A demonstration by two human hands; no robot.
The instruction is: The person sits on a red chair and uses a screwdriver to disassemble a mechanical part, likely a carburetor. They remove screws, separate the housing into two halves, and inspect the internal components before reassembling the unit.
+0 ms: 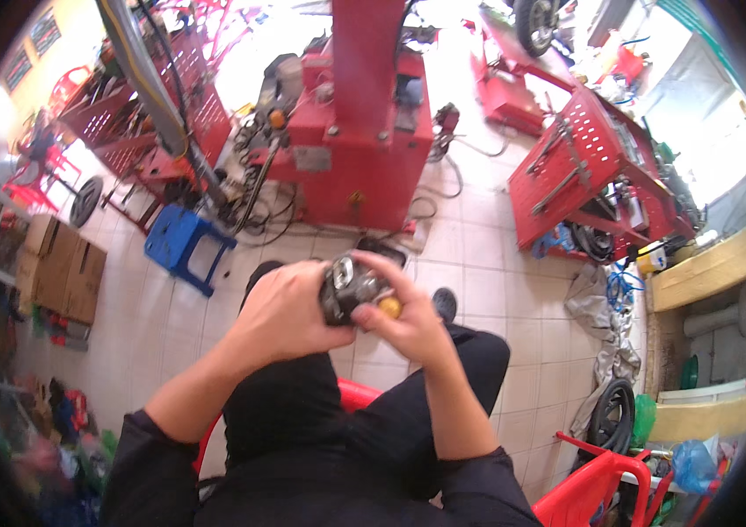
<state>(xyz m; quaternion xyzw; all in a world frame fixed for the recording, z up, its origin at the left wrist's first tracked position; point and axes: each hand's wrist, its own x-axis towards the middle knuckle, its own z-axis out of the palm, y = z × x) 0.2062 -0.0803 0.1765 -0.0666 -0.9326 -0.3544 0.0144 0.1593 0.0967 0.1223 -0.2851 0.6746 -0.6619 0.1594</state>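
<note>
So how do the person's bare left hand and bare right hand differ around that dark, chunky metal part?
The bare left hand shows mainly its broad back, while the bare right hand shows its thumb. The left hand covers the left side of the dark, chunky metal part; the right hand is on its right, beside a rounded yellow piece. Both grip the part.

head: left head-worn fisheye; looks downward and ahead; hands near, mid-frame; tiled floor farther off
</note>
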